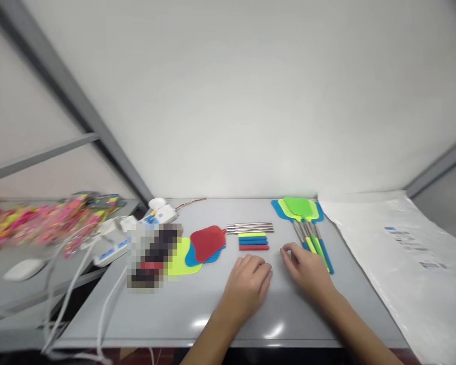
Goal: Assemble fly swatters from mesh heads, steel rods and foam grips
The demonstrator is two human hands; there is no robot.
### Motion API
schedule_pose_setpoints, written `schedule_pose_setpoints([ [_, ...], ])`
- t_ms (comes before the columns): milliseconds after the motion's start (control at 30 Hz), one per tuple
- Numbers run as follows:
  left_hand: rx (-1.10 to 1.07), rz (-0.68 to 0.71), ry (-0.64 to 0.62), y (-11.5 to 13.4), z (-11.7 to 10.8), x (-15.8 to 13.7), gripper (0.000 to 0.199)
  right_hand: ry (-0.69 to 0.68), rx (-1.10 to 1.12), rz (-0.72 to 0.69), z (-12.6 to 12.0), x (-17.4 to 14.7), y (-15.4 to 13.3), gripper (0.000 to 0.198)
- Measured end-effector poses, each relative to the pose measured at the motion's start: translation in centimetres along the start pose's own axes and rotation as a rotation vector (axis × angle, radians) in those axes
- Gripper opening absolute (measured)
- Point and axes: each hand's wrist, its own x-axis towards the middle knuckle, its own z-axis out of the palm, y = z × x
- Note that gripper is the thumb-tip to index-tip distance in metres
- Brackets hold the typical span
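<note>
Head view: we look down on our two bare hands, well apart from each other.
Left hand [247,281]: fingers loosely curled, nothing visible in it; we cannot tell how its grip stands underneath.
Right hand [307,268]: grip slightly spread, a small gap between thumb and finger, nothing in it.
Handles [253,243]: one yellow, two blue and one red, stacked in a row just beyond our left hand.
Rods [250,227]: thin metal, side by side behind the handles.
Swatter heads [209,244]: left of these, red over blue over yellow.
Fly swatters [300,207]: fanned out beside our right hand, which covers some of their lower ends.
Counter [167,312]: grey, under all these.
Plastic sheet [410,268]: white, along the right edge.
Power strip [114,252]: white, at the left.
</note>
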Motion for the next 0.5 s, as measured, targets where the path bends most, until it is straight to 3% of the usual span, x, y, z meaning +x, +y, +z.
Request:
schedule_pose_setpoints([
  [167, 0.153, -0.189, 0.196, -4.4, -4.2, -4.2, 0.018, -0.291, -0.052, -0.185, 0.9, 2.7, -3.7, 0.026],
  [333, 0.173, -0.352, 0.394, -6.3, -5.8, -6.0, 0.018, -0.338, -0.134, -0.252, 2.6, 9.3, -5.1, 0.029],
  [500, 0.145, -0.336, 0.349, -5.6, -5.4, -6.1, 0.018, -0.43, -0.187, -0.327, 5.1, 14.2, -5.9, 0.026],
])
